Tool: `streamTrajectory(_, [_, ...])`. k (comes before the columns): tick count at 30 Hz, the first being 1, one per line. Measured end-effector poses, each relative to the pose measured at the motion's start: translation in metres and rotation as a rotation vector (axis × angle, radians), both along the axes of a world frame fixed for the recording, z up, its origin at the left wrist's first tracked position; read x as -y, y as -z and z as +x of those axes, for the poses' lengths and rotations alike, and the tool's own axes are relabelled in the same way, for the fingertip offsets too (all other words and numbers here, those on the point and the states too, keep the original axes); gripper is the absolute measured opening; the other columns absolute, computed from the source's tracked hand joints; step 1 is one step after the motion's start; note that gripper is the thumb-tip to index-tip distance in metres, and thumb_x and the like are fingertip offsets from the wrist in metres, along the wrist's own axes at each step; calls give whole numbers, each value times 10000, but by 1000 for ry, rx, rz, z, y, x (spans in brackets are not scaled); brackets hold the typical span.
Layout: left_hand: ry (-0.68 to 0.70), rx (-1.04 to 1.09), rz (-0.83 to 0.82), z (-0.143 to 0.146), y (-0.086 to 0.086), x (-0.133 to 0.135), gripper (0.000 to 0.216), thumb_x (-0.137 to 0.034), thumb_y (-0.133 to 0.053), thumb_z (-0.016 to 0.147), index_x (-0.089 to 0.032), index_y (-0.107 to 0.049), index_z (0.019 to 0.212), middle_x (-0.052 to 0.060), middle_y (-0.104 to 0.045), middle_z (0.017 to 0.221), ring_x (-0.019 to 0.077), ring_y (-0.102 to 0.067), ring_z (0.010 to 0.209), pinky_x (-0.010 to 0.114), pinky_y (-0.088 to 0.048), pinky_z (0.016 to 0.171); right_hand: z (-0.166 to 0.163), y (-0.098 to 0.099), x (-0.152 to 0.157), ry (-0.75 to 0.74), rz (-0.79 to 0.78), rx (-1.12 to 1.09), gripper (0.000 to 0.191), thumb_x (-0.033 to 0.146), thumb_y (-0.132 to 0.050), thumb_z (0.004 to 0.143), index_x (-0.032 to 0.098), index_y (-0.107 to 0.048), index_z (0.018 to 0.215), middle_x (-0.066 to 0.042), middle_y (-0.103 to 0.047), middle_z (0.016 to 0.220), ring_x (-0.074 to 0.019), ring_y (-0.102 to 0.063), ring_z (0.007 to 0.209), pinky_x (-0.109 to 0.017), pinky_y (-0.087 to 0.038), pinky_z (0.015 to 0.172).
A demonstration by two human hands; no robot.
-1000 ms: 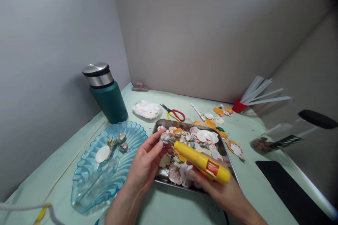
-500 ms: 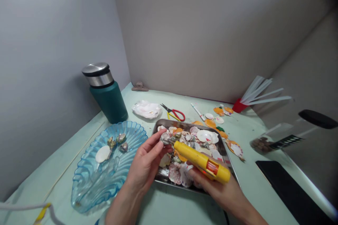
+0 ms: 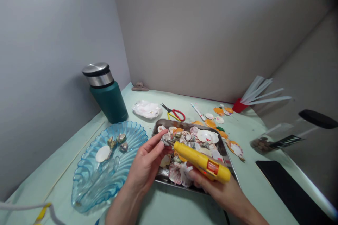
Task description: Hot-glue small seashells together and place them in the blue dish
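Note:
Between the thumb and fingers of my left hand (image 3: 146, 160) is a small greyish seashell (image 3: 166, 142). My right hand (image 3: 215, 186) is wrapped around a yellow hot glue gun (image 3: 202, 161); a red light shows on its side. The gun's nozzle points left and meets, or nearly meets, the shell; I cannot tell which. Both hands are over a metal tray (image 3: 229, 156) full of assorted shells. To the left lies a blue scalloped glass dish (image 3: 81, 172) with a white shell (image 3: 102, 154) and several small dark shells in it.
Scissors (image 3: 174, 113), a crumpled white packet (image 3: 146, 109) and a marker (image 3: 198, 111) lie behind the tray. A teal bottle (image 3: 109, 98) stands at the left. Orange shells (image 3: 235, 148), a red cup of glue sticks (image 3: 239, 105), a clear jar (image 3: 277, 137) and a black phone (image 3: 287, 190) are on the right.
Almost nothing differs. The shell in my left hand and the glue gun's tip have shifted very slightly.

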State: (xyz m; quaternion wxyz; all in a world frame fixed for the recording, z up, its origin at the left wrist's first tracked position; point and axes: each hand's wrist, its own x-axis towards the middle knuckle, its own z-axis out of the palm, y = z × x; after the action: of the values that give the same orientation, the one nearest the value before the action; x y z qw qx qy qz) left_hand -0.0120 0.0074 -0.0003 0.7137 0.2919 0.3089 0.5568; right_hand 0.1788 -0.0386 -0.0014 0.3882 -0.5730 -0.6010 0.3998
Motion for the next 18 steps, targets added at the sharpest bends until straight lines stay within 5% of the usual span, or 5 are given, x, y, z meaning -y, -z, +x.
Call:
streamTrajectory(11, [32,-5,25,-1,3,0,359,-250,-678,795,-196,-686,1149,90,-668,1205,207,-626,1003,296,-473,860,-3,-3,-2,-61,-145,-244,389,541,-697,721,167,-695,828,41,-528,521,-91,-443,455,-205,-402,435])
streamTrajectory(18, [33,6,29,-1,3,0,346,-235,-668,802,-188,-689,1144,92,-669,1205,201,-626,991,286,-480,843,-2,0,-2,-59,-176,-269,384,522,-697,733,163,-682,869,38,-521,537,-97,-423,474,-223,-377,459])
